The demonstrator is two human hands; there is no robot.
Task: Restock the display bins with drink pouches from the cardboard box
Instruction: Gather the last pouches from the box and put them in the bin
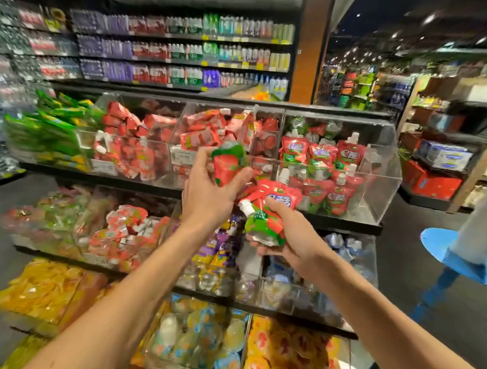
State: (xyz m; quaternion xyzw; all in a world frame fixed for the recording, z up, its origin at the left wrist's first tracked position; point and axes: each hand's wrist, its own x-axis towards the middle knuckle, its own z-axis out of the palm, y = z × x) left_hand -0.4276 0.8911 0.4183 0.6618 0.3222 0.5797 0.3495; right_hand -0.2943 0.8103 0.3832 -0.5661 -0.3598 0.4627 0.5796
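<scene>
Red and green pouches are in both of my grips. My left grip has its fingers curled round one pouch. It holds that pouch up in front of the middle bins of the top row. My right grip is lower and just beside it, clamped on a second pouch. A white cap there points to the left. I cannot tell if this grip holds one pouch or two.

Behind my grips is a clear bin at the right end of the top row. More of the same pouches stand in it with their caps up. The bins to its left hold red packs lying in a heap. Lower bins hold purple packs and yellow packs. Far back, a shelf is full of bottles.
</scene>
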